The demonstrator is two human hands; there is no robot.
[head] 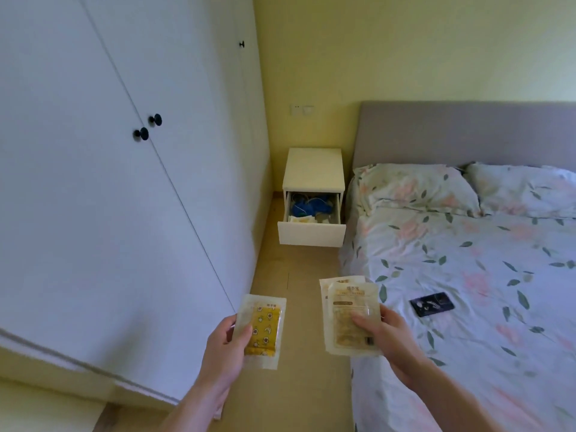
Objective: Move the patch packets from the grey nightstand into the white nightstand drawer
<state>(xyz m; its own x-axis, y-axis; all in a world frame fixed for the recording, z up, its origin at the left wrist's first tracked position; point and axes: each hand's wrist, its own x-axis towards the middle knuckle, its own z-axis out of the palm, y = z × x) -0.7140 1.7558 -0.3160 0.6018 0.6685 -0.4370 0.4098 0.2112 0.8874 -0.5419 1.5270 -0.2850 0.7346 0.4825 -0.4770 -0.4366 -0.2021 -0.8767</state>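
- Down front, left hand [226, 339] pinches one yellow packet [261, 330], thumb on top.
- Right hand [385, 333] grips two packets [349, 316] beside the bed [467, 275].
- Ahead, white nightstand [313, 169], drawer [311, 233] open.

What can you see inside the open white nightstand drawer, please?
The drawer holds tangled blue items and pale packets at its front. Whatever lies beneath them or further back is hidden.
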